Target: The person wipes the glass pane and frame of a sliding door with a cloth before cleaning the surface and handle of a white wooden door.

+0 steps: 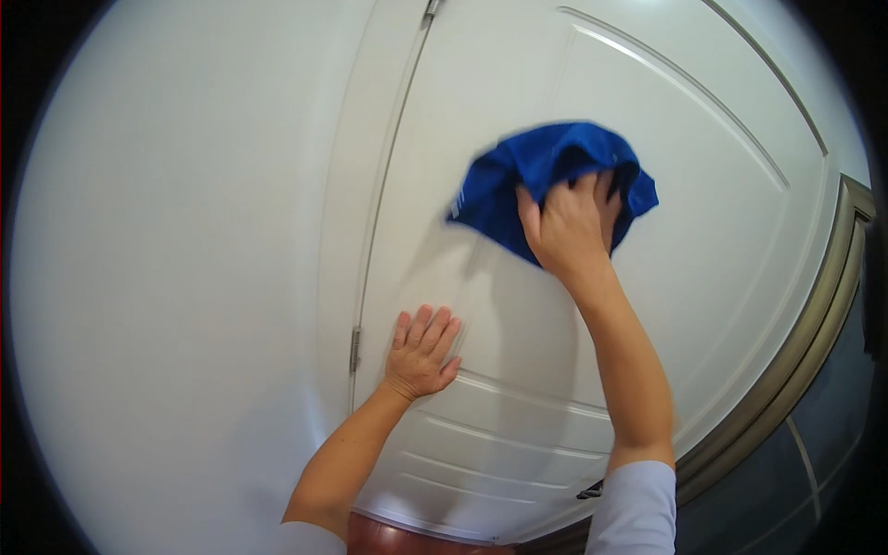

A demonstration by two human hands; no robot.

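A white panelled door [513, 333] fills the middle of the view. My right hand [572, 218] presses a blue cloth [492, 194] against the upper part of the door, its fingers partly tucked under the folds. The cloth is spread and bunched around the hand, slightly blurred at its left corner. Lower and to the left, my left hand [422, 355] lies flat on the door with its fingers apart, holding nothing, near the hinge side.
Metal hinges [355, 350] line the door's left edge, beside a plain white wall [173, 243]. A dark door handle [590, 492] shows by my right sleeve. To the right run a brownish moulded frame [784, 361] and dark tiles [756, 485]. Reddish floor [402, 538] lies below.
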